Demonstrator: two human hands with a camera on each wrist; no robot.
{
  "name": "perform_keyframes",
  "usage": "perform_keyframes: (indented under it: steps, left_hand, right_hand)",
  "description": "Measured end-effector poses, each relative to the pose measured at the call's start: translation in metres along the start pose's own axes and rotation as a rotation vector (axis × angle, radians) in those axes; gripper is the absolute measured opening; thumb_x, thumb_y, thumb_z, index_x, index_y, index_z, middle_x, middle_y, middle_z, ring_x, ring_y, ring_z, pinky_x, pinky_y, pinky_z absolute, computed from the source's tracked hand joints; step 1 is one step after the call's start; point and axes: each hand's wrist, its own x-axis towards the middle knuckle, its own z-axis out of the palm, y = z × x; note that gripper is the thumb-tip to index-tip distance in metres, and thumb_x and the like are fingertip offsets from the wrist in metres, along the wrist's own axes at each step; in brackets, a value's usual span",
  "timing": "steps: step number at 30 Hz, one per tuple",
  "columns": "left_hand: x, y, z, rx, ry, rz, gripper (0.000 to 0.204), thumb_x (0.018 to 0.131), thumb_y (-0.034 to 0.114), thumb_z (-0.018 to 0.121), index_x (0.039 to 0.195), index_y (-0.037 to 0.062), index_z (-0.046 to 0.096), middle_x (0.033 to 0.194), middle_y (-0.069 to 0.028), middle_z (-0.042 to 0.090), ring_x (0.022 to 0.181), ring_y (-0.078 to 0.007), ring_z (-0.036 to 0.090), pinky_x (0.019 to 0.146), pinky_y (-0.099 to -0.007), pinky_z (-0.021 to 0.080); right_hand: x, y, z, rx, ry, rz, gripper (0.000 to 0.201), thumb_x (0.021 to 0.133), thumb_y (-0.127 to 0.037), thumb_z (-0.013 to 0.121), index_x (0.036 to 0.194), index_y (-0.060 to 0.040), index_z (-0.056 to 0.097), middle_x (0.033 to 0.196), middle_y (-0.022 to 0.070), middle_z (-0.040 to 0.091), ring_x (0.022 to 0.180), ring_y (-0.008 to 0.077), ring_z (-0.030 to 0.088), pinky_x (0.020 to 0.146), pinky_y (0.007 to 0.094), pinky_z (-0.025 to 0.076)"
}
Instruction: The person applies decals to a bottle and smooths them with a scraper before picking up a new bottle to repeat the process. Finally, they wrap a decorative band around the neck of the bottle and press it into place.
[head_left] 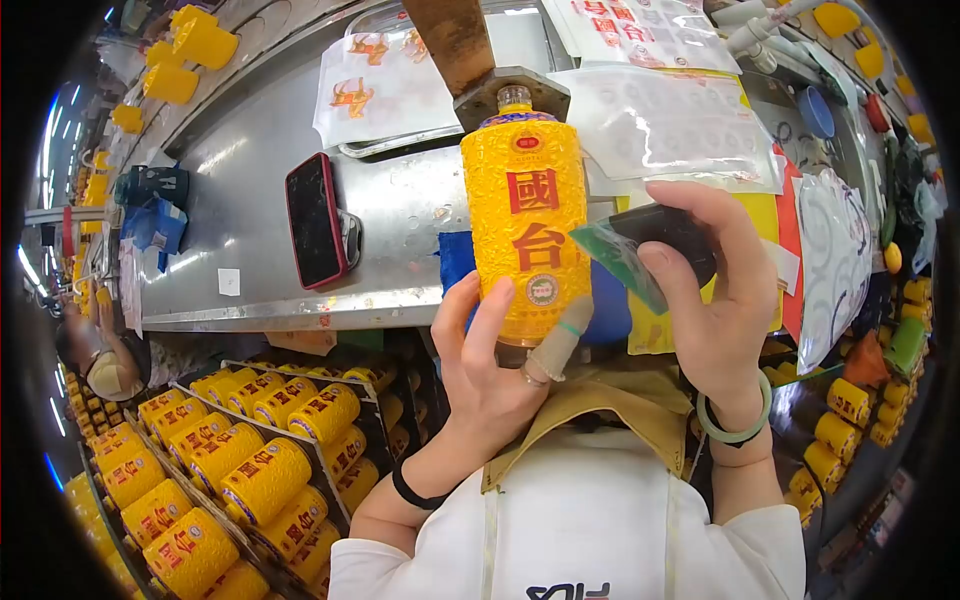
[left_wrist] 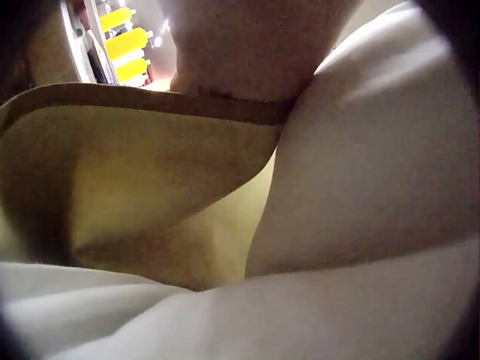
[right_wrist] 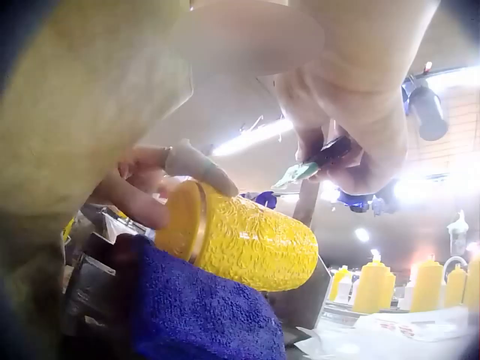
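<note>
A yellow embossed bottle [head_left: 525,205] with red characters lies with its glass neck at a metal holder [head_left: 510,92]. My left hand [head_left: 490,375] grips its base end, fingers on one side and the thumb, in a pale finger cot [head_left: 560,345], on the other. Beside the bottle my right hand [head_left: 730,310] pinches a black scraper [head_left: 682,238] with a green edge, which points at the bottle's side. The right wrist view shows the scraper [right_wrist: 330,155] a little above the bottle [right_wrist: 259,240]. Under the bottle is a blue towel [right_wrist: 202,307]. Cloth fills most of the left wrist view, hiding the left hand.
Left of the bottle, a phone [head_left: 315,220] in a red case lies on the metal bench [head_left: 240,290]. Decal sheets [head_left: 365,85] lie behind, with more printed sheets [head_left: 670,125] at the right. Crates of yellow bottles [head_left: 265,480] stand below the bench at left.
</note>
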Motion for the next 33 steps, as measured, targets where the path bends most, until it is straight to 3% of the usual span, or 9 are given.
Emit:
perform_keyframes:
  steps: [2, 4, 5, 8, 10, 11, 12, 15, 33]
  left_hand:
    - [-0.002, 0.0, 0.002, 0.012, 0.033, 0.019, 0.051, 0.074, 0.01, 0.086, 0.119, 0.0335, 0.079, 0.143, -0.0136, 0.047, 0.128, -0.0378, 0.052, 0.104, -0.0446, 0.049]
    - [-0.01, -0.003, 0.001, -0.23, 0.051, -0.161, 0.052, 0.079, 0.003, 0.085, 0.127, 0.0177, 0.075, 0.144, -0.0166, 0.05, 0.129, -0.0382, 0.057, 0.105, -0.0454, 0.052]
    - [-0.015, -0.005, 0.003, -0.229, 0.051, -0.162, 0.052, 0.079, 0.003, 0.085, 0.127, 0.0177, 0.075, 0.144, -0.0166, 0.05, 0.129, -0.0382, 0.057, 0.105, -0.0454, 0.052]
    - [-0.021, -0.013, 0.005, -0.58, 0.151, -0.293, 0.051, 0.086, -0.005, 0.081, 0.133, -0.01, 0.061, 0.148, -0.0213, 0.05, 0.132, -0.0357, 0.061, 0.109, -0.041, 0.053]
    - [-0.019, -0.015, 0.004, -0.593, 0.138, -0.35, 0.051, 0.085, -0.005, 0.082, 0.132, -0.0086, 0.062, 0.146, -0.0213, 0.054, 0.13, -0.0343, 0.062, 0.109, -0.0402, 0.052]
    - [-0.018, -0.016, 0.003, -0.607, 0.122, -0.406, 0.051, 0.085, -0.004, 0.083, 0.132, -0.0071, 0.063, 0.144, -0.0212, 0.057, 0.128, -0.033, 0.063, 0.108, -0.0395, 0.052]
    - [-0.019, -0.025, 0.001, -0.57, 0.068, -0.325, 0.053, 0.084, -0.009, 0.079, 0.135, -0.0044, 0.063, 0.145, -0.0223, 0.058, 0.131, -0.0285, 0.061, 0.107, -0.0364, 0.05]
    - [-0.018, -0.022, -0.002, -0.62, 0.072, -0.405, 0.055, 0.083, -0.01, 0.08, 0.136, -0.0045, 0.062, 0.142, -0.0209, 0.062, 0.128, -0.0277, 0.063, 0.107, -0.0358, 0.051]
    - [-0.008, -0.015, -0.008, -0.528, 0.081, -0.35, 0.06, 0.077, -0.002, 0.088, 0.133, -0.0068, 0.066, 0.132, -0.0203, 0.067, 0.118, -0.0315, 0.069, 0.102, -0.0383, 0.056]
  right_hand:
    - [-0.004, 0.002, -0.001, 0.013, 0.022, 0.011, 0.034, 0.086, 0.007, 0.075, 0.118, 0.0005, 0.069, 0.103, 0.0117, 0.071, 0.09, 0.0217, 0.07, 0.081, 0.031, 0.055]
    - [-0.009, 0.003, -0.001, 0.008, 0.023, 0.045, 0.035, 0.085, 0.007, 0.075, 0.119, 0.0005, 0.069, 0.103, 0.0121, 0.071, 0.09, 0.0219, 0.07, 0.081, 0.0304, 0.055]
    - [-0.01, 0.005, 0.0, 0.009, 0.022, 0.045, 0.035, 0.085, 0.007, 0.075, 0.119, 0.0005, 0.069, 0.103, 0.0121, 0.071, 0.09, 0.0219, 0.07, 0.081, 0.0304, 0.055]
    - [-0.011, 0.007, 0.001, -0.004, 0.003, 0.058, 0.036, 0.084, 0.008, 0.075, 0.119, 0.0001, 0.069, 0.104, 0.0129, 0.071, 0.088, 0.0249, 0.069, 0.082, 0.0321, 0.055]
    - [-0.008, 0.004, 0.001, -0.085, -0.032, -0.048, 0.038, 0.082, 0.006, 0.077, 0.119, -0.0009, 0.07, 0.104, 0.0129, 0.072, 0.085, 0.0281, 0.067, 0.079, 0.034, 0.054]
    - [-0.007, 0.001, 0.001, -0.084, -0.033, -0.05, 0.038, 0.082, 0.006, 0.077, 0.119, -0.0009, 0.07, 0.104, 0.0129, 0.072, 0.085, 0.0281, 0.067, 0.079, 0.034, 0.054]
    - [-0.006, -0.003, 0.001, -0.073, -0.069, -0.056, 0.038, 0.081, 0.006, 0.078, 0.118, -0.0014, 0.071, 0.103, 0.0123, 0.072, 0.084, 0.0287, 0.066, 0.077, 0.0347, 0.053]
    - [-0.008, -0.009, 0.004, -0.042, -0.119, -0.048, 0.038, 0.081, 0.003, 0.08, 0.117, -0.0025, 0.072, 0.099, 0.0109, 0.072, 0.083, 0.0287, 0.064, 0.073, 0.0361, 0.052]
    - [-0.017, -0.011, 0.007, -0.16, -0.21, -0.209, 0.037, 0.079, 0.001, 0.08, 0.115, -0.0012, 0.073, 0.094, 0.0105, 0.07, 0.081, 0.0302, 0.062, 0.07, 0.038, 0.051]
